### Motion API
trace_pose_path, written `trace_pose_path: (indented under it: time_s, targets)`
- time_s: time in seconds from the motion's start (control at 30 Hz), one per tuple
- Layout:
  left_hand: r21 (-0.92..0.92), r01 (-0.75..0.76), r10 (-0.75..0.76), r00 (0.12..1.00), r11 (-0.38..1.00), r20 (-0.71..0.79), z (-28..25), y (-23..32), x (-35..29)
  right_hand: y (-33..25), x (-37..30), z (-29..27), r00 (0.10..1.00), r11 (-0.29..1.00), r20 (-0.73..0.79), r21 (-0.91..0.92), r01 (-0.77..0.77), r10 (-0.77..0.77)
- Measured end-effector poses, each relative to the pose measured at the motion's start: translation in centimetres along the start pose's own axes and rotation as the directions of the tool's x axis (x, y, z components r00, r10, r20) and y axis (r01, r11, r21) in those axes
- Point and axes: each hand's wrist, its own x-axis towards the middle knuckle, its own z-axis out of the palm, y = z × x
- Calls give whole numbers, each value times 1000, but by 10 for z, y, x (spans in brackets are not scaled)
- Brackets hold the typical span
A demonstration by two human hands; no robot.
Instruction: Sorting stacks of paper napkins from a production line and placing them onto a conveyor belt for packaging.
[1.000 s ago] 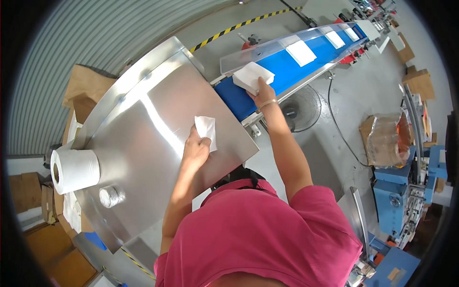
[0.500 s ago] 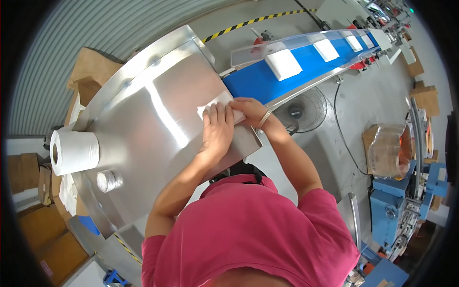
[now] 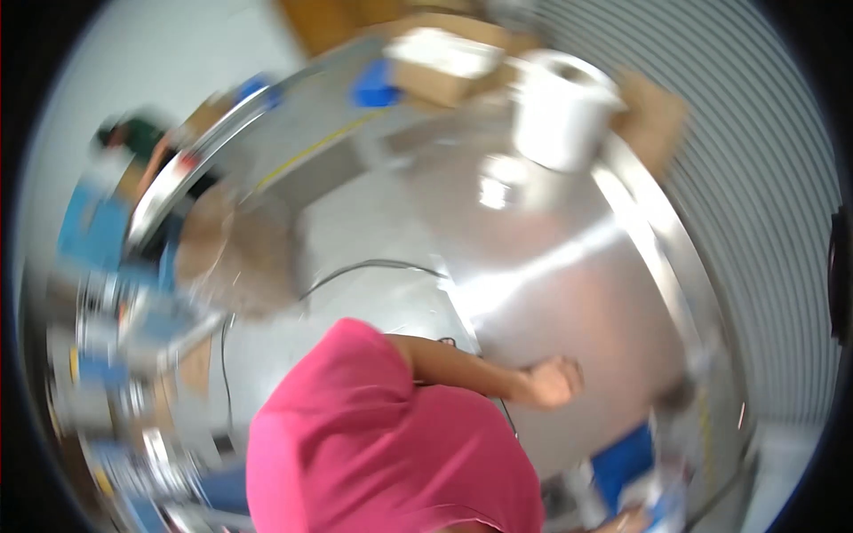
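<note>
My left hand (image 3: 555,382) is over the shiny metal table (image 3: 586,311), its fingers curled in; nothing shows sticking out of it. Part of my right hand (image 3: 629,521) appears at the bottom edge, smeared by motion, so its fingers cannot be read. It is nearest to a blurred white and blue patch by the blue conveyor belt (image 3: 625,464). On the table's far part stand a big white roll (image 3: 560,124) and a small clear-wrapped roll (image 3: 500,182).
An open carton (image 3: 435,80) with white material stands beyond the table, near a blue bin (image 3: 375,86). A large brown carton with clear plastic (image 3: 235,253) is at left. A black cable (image 3: 382,264) crosses the floor. A person in dark green (image 3: 142,138) is far left.
My view has swung round, and the table now lies to the right. Both hands have left the white folded pack they were pressing on the table; they are now far apart.
</note>
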Motion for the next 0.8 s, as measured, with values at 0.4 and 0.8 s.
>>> trace_pose_path:
  time_s: [0.4, 0.8]
  targets:
    - [-559, 304, -429, 897, 772, -105, -102, -117, -134, -405, 376, 116, 435, 764, -628, -503, 405, -645]
    - [-380, 780, -845, 535, 497, -6, -138, -237, -384, -809, 343, 318, 737, 643, -70, 437, 629, -673]
